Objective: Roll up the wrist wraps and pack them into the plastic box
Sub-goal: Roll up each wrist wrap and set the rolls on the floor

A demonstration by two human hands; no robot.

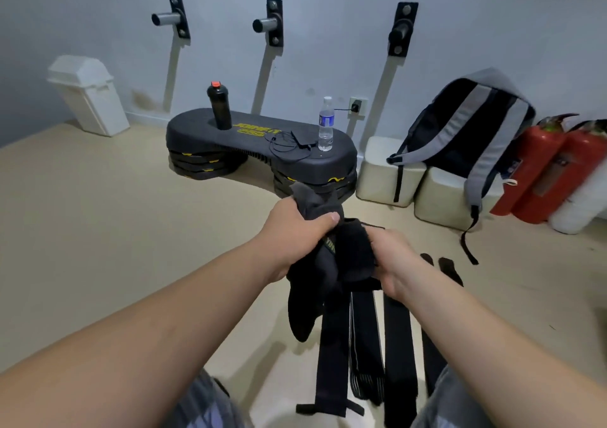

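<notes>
In mid-air over the floor, just ahead of the lap, the wrist wraps (345, 257) sit bunched between both hands.

Left hand (295, 230): fist closed round the top of the bundle, thumb across the front. Right hand (392, 260): gripping the bundle's right edge. Its fingertips are behind the fabric, so I can't tell the exact pinch.

Several tails hang from the bundle. More strips (399, 345) lie flat on the floor below, side by side. Two short ends (450, 270) lie near the right hand.

Handling, my read:
- Light, soft and floppy, with no stiffness. Not fragile, not slippery.
- The fuzzy patch on the bundle looks like hook-and-loop and will probably snag neighbouring strips.
- The bundle likely needs untangling first.
- Best hold: one strip by one end, rolled under tension. A slack roll will probably spring open.

Hidden or unclear:
- Plastic box: can't identify it. Two pale containers (384, 178) by the wall under the backpack (466, 132) might be candidates. A pale shape at the bottom edge, between the knees, is cut off.
- Wrap count: can't tell, it's black on black and overlapping.
- Lower strip ends are cut off by the frame edge and the legs.
- The yellow label on the bundle is mostly folded under and unreadable.
</notes>
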